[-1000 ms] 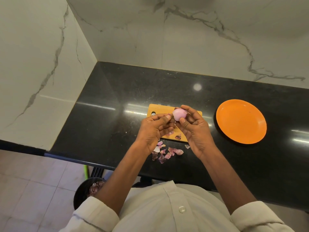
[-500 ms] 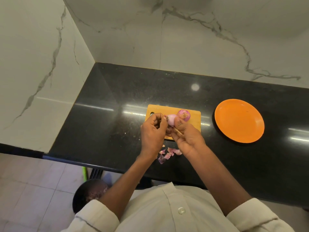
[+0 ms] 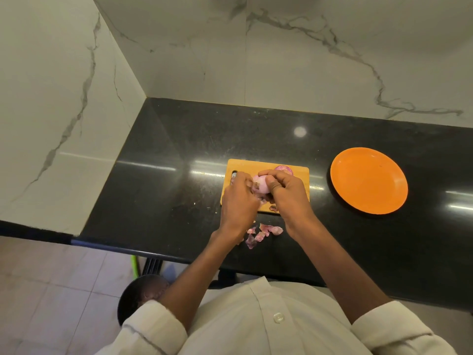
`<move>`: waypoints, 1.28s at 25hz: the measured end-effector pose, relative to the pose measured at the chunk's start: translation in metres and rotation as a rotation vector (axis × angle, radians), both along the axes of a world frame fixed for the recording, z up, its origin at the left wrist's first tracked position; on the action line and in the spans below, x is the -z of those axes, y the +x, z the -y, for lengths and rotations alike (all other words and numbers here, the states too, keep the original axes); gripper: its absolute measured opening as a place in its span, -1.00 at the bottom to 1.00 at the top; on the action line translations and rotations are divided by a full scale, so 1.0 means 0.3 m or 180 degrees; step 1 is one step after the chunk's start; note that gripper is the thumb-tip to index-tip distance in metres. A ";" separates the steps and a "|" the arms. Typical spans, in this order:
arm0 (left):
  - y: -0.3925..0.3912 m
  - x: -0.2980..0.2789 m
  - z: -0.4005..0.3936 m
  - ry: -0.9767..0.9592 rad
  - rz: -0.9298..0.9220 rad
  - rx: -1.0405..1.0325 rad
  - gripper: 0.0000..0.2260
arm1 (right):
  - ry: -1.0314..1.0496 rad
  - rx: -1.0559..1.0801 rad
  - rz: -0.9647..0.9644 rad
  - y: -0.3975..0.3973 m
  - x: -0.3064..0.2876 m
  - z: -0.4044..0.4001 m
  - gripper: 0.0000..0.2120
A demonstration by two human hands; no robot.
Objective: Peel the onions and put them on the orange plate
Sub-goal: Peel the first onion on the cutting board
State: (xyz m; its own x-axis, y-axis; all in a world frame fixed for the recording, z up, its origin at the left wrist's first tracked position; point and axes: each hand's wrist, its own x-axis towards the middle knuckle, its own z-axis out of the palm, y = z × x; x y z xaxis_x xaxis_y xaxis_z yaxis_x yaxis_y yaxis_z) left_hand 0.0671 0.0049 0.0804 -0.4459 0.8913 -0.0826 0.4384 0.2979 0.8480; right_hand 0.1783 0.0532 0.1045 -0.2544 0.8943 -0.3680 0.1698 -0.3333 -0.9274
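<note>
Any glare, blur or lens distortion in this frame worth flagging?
Head view: light streaks and a round bright spot glare on the black counter; wide-angle bending curves the wall edges; the hands and the onion look slightly soft; the orange plate is evenly lit and sharp.

The plate (image 3: 368, 180) is glowing plain orange on the glossy black counter (image 3: 158, 180). The board (image 3: 245, 166) is showing honey yellow, the onion (image 3: 261, 185) pale pink, a second onion (image 3: 284, 169) purple. Pink-purple peels (image 3: 266, 230) are lying scattered. White walls (image 3: 294, 60) are showing grey veining; sleeves (image 3: 153, 329) looking cream.
</note>
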 end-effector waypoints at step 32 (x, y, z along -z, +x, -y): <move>-0.037 0.014 -0.011 0.0304 0.2313 -0.0052 -0.76 | -0.0216 0.0366 -0.0281 0.056 -0.007 -0.042 -0.80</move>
State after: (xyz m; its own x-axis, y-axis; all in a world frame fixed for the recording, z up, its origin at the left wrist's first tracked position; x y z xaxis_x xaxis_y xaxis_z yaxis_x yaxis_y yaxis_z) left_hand 0.0561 0.0083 0.0763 -0.3215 0.9031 -0.2848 -0.2486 0.2097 0.9456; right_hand 0.1952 0.0658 0.1066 -0.1857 0.8932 -0.4095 0.0457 -0.4084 -0.9117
